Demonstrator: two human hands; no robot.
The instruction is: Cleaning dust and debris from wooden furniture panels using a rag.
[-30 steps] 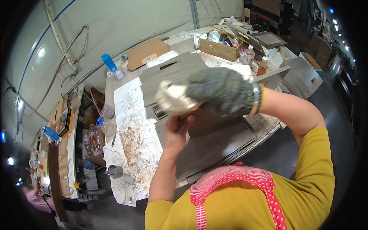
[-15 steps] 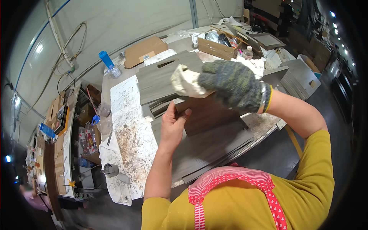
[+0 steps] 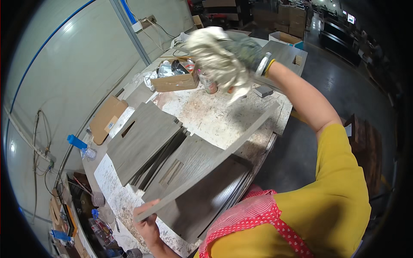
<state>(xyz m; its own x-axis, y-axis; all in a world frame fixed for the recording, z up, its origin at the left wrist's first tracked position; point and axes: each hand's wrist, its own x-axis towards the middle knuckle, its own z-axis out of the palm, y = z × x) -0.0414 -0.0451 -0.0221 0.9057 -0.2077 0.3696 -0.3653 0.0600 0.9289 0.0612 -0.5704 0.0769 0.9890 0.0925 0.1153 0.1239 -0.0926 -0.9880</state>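
My bare left hand grips the near-left end of a grey wood-grain board, which stands tilted so that its long narrow edge faces up. Up and to the right, well above the table, my right hand in a dark knitted glove is closed on a crumpled whitish rag, partly smeared by motion. Left of the board lies a stack of grey panels, the top one with a slot. More grey panels lie under and beside the held board, partly hidden by it.
Toward the back of the stained white table sit an open cardboard box of odds and ends, a clear bottle and a small grey block. Another slotted panel lies at the far right. A blue-topped bottle and brown cardboard are at the left.
The view has swung to the right. My left hand now holds the board up on its edge, and my right hand with the rag has moved up and away from the panels.
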